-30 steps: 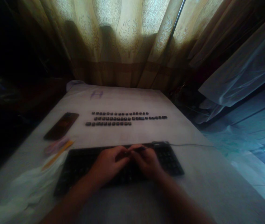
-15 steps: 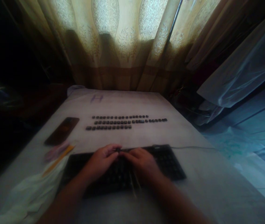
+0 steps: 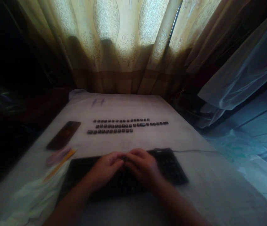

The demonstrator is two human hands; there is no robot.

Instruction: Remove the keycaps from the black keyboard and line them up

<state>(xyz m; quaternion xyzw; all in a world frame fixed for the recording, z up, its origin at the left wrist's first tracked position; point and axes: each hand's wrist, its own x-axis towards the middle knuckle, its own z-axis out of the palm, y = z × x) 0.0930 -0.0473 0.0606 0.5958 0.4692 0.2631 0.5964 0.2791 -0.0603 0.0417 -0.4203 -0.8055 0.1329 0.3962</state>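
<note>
Both hands meet over the middle of a black keyboard (image 3: 173,168). A small dark piece, which looks like a keycap (image 3: 124,158), is pinched in the fingers of my left hand (image 3: 106,168). The curled fingers of my right hand (image 3: 145,166) touch it from the other side; whatever else they hold is hidden. Beyond the keyboard, loose black keycaps lie in three rows: a back row (image 3: 120,121), a long middle row (image 3: 114,126) and a shorter front row (image 3: 111,131). My hands and forearms hide much of the keyboard's middle, and its keys are blurred.
A dark phone (image 3: 64,135) lies at the left of the cloth-covered table (image 3: 128,106). Nearer are a pinkish item (image 3: 56,156), a yellow-orange strip (image 3: 59,165) and a crumpled pale cloth or bag (image 3: 34,194). The keyboard's cable (image 3: 194,151) runs right. Patterned curtains (image 3: 126,47) hang behind.
My hands have shifted slightly right and drawn closer together around the small piece. Thin, light prongs seen below my right hand earlier no longer show. The view has tilted slightly.
</note>
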